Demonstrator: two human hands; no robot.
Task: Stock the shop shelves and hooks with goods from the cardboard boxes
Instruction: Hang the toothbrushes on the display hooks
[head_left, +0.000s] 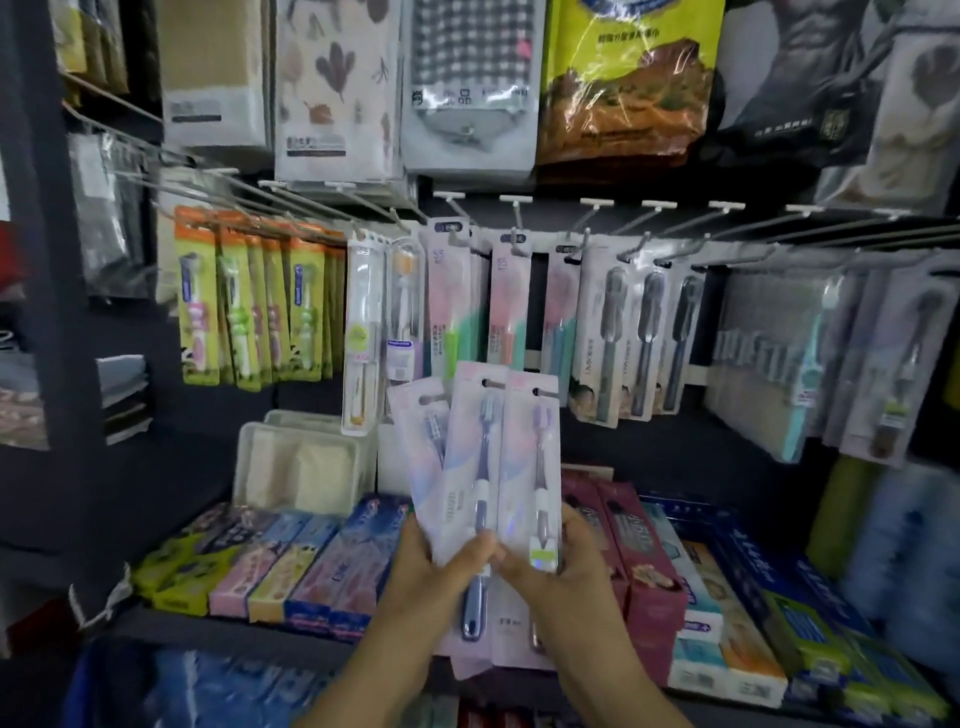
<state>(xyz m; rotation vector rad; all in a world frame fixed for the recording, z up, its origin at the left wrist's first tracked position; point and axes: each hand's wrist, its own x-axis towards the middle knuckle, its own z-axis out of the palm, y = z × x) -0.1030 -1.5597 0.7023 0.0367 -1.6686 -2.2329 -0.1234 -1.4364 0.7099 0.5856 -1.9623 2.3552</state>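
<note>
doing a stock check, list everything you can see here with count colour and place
toothbrush packs: three fanned, pale pink and lilac, held up in front of the hooks
hanging toothbrushes, green-orange cards: several, left hooks
hanging toothbrushes, pink cards: a few, centre hooks
hanging toothbrushes, dark grey: three packs, right of centre
toothpaste boxes: a row, mixed yellow, pink, blue, lower shelf left
red boxes: a few, lower shelf right
clear tub: one, back of shelf
yellow bag: one, top row
hands: left and right, both gripping the packs' lower ends
</note>
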